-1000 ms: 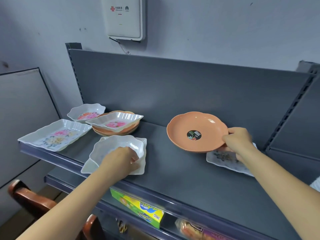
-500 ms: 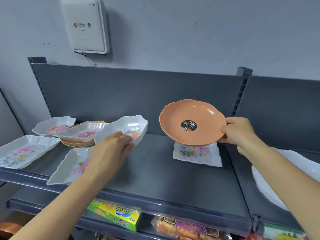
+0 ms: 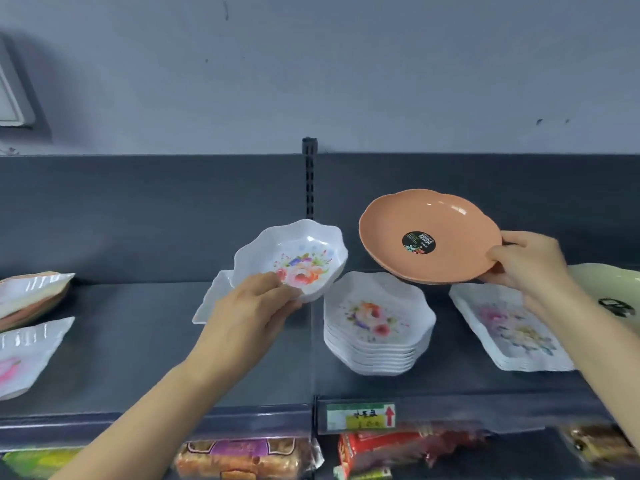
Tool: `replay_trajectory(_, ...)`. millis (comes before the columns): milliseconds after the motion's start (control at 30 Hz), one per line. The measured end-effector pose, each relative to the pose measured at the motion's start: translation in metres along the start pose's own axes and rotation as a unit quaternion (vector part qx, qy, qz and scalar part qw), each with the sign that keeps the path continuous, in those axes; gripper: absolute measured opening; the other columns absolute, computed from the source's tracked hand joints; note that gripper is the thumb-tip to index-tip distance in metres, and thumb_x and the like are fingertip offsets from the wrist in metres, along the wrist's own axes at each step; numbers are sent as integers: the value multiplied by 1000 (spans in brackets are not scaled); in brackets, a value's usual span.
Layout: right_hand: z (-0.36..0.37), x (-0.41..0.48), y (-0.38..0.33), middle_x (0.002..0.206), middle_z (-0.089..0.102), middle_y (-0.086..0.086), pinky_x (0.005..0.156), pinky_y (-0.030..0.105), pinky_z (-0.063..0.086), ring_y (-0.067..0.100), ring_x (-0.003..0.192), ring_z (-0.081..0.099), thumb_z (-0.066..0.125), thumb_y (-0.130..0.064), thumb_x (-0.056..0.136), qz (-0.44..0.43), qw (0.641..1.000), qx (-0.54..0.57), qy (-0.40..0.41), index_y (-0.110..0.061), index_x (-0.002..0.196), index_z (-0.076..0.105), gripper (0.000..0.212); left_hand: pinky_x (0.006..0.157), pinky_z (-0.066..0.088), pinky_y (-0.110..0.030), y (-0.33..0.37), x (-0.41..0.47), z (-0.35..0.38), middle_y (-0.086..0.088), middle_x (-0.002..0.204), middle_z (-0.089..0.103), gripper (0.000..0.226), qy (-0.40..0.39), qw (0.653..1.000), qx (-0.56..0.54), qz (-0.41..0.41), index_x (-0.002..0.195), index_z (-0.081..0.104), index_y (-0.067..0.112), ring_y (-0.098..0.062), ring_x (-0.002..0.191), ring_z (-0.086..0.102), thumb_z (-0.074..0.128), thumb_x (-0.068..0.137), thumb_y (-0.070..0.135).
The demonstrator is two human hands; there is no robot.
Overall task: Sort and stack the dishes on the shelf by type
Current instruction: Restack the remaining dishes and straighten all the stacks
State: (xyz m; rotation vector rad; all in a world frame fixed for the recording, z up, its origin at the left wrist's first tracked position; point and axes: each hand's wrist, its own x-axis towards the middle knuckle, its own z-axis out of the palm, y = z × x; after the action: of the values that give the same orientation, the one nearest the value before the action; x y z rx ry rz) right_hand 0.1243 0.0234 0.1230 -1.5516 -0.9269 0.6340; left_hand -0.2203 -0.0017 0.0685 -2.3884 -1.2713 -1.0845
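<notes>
Since the earlier frame, both hands have carried their dishes rightward to a stack of white floral dishes (image 3: 377,327) on the grey shelf (image 3: 138,341). The left hand (image 3: 249,306) pinches a white floral bowl (image 3: 294,261) by its near rim, raised just left of the stack. The right hand (image 3: 526,261) pinches the orange plate (image 3: 429,237) at its right edge, tilted above the stack and hiding its far rim. Right of the stack lie 1 rectangular floral tray (image 3: 512,327) and 1 pale green plate (image 3: 609,292).
</notes>
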Motion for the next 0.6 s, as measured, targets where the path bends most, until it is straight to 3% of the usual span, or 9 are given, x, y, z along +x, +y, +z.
replay_trajectory(67,-25,9,10,83,66,9,49,24,58,21,72,67,48,15,79,1,1000,9,15,-11,87,67,34,47,44,-28,26,7,15,4,73,57,24,-24,999,-17,25,91,65,23,-16,68,52,44,89,32)
replay_trajectory(200,-60,20,25,82,64,7,49,21,57,19,74,65,46,16,82,3,999,35,11,-7,111,64,40,48,50,-33,66,12,39,1,72,58,29,-56,998,-32,29,89,68,21,-21,65,56,43,90,36)
replay_trajectory(400,-85,30,38,92,65,19,54,27,57,28,80,66,44,16,81,4,1000,26,-13,-2,106,65,36,46,49,-32,92,11,61,2,69,56,28,-86,996,4,34,85,73,17,-21,62,56,49,87,31)
replay_trajectory(500,-90,30,45,86,66,15,52,27,57,23,73,65,44,16,81,7,999,25,-20,-2,111,64,40,45,50,-32,99,11,66,2,68,56,18,-109,994,16,29,82,73,17,-21,62,56,57,84,25)
replay_trajectory(600,-93,28,48,78,64,11,47,19,57,21,68,63,42,16,82,14,999,35,-27,-3,112,63,41,45,49,-33,97,15,70,2,67,54,29,-121,992,13,25,78,71,16,-22,63,55,47,86,31)
